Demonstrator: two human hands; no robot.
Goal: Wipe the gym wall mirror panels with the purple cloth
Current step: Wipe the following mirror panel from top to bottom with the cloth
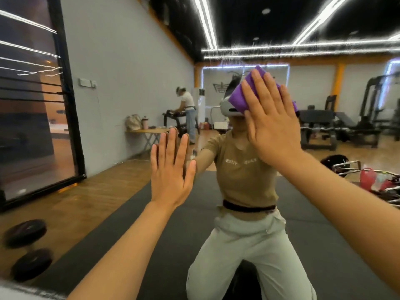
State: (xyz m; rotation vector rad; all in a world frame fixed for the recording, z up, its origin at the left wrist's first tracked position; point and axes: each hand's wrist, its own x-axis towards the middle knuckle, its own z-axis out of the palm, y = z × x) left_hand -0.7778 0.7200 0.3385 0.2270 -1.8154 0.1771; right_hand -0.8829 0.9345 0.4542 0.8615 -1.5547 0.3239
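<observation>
The right hand (268,118) covers most of the cloth (240,98); only its left part and a sliver at the right show. Cloth and hand hide most of the reflected headset (227,107) and the face behind it. Both forearms run out of the bottom edge. The dumbbell (28,250) near left is smeared by blur. The ceiling lights (303,47) streak. The far person (188,111) at the left is too small to tell what they handle. The red bag (368,178) at the right is blurred, its contents unclear.
</observation>
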